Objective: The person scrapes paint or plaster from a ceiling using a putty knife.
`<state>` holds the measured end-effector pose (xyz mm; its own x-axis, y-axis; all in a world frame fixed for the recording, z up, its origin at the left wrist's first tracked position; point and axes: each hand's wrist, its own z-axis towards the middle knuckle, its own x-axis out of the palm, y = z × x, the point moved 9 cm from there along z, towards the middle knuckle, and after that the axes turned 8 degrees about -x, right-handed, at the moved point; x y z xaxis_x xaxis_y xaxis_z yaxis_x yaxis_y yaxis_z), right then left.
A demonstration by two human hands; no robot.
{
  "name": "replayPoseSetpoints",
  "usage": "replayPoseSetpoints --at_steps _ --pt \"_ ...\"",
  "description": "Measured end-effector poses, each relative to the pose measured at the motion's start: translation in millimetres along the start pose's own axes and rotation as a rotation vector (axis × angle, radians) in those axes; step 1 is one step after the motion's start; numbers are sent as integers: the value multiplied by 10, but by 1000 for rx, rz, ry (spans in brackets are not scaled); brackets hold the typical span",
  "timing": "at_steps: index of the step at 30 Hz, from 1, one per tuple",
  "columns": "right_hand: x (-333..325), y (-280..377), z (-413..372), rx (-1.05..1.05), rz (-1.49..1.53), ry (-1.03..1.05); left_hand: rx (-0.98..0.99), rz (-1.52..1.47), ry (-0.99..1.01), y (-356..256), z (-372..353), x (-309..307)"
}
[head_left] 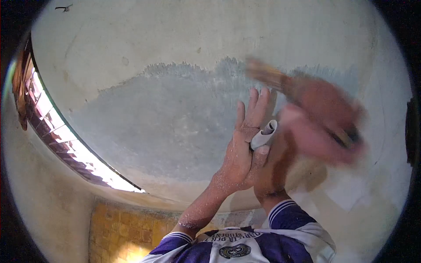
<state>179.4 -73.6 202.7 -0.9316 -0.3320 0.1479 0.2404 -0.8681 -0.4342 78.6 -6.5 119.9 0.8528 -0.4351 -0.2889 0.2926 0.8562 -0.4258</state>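
My left hand (241,153) is raised in front of the wall, with several fingers stretched upward. A small white rolled sheet, perhaps paper (262,136), is held between its thumb and fingers, its open end facing up and right. Pale dust speckles the left wrist and forearm. My right hand (324,109) is smeared by motion, to the right of the roll. A blurred brown, streaked shape (267,73) juts up and left from it; whether this is fingers or a held tool I cannot make out. A small dark patch (346,136) shows at the blur's right side.
A curved-looking plastered wall (153,39) fills the view, with a grey, rough-edged patch (166,114) across its middle. A bright barred window opening (66,136) lies at left. Yellowish tiles (123,228) show below, beside my purple-and-white shirt (245,245).
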Motion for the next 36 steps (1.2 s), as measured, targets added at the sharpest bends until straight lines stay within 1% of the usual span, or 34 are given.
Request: replayPoseSetpoints --at_steps 2,4,5,7,9,10,13,15,18,20,22,24,26,28,31,34,36 --pt "-131 -188 -138 12 97 -48 -113 -18 -48 40 -79 1" --pt "-24 -104 -38 47 63 86 -129 -23 -48 60 -37 -41" --pt "91 215 101 87 -31 224 -113 -21 -18 57 -33 -77" --pt "-8 260 -14 -97 13 -35 -90 -29 14 72 -65 -110" --pt "-28 -218 -228 105 36 -27 -77 -42 40 85 -110 -92" --pt "-32 -355 -278 195 49 -19 -80 -46 63 80 -138 -72" --pt "187 68 -290 29 -100 24 -110 -107 113 67 -125 -16" --pt "167 165 -403 23 -183 41 -169 -253 99 90 -158 70" --pt "143 321 -572 13 -357 38 -190 -260 67 61 -226 66" --pt "190 452 -643 -4 -476 48 -204 -335 83 100 -332 168" --pt "251 595 -688 -28 -580 84 -169 -321 104 111 -383 220" --pt "155 672 -781 -9 -747 16 -80 -223 138 84 -358 243" --pt "79 745 -853 75 -919 -47 -112 -189 132 77 -410 237" --pt "18 852 -937 229 -1095 -109 -149 -170 129 54 -458 238" --pt "-78 974 -1031 384 -1257 -101 -208 -146 118 55 -495 268" --pt "-193 1052 -1025 524 -1260 -87 -228 -124 62 49 -506 326" --pt "-224 1078 -1038 738 -1172 -167 -221 -151 8 100 -525 361"
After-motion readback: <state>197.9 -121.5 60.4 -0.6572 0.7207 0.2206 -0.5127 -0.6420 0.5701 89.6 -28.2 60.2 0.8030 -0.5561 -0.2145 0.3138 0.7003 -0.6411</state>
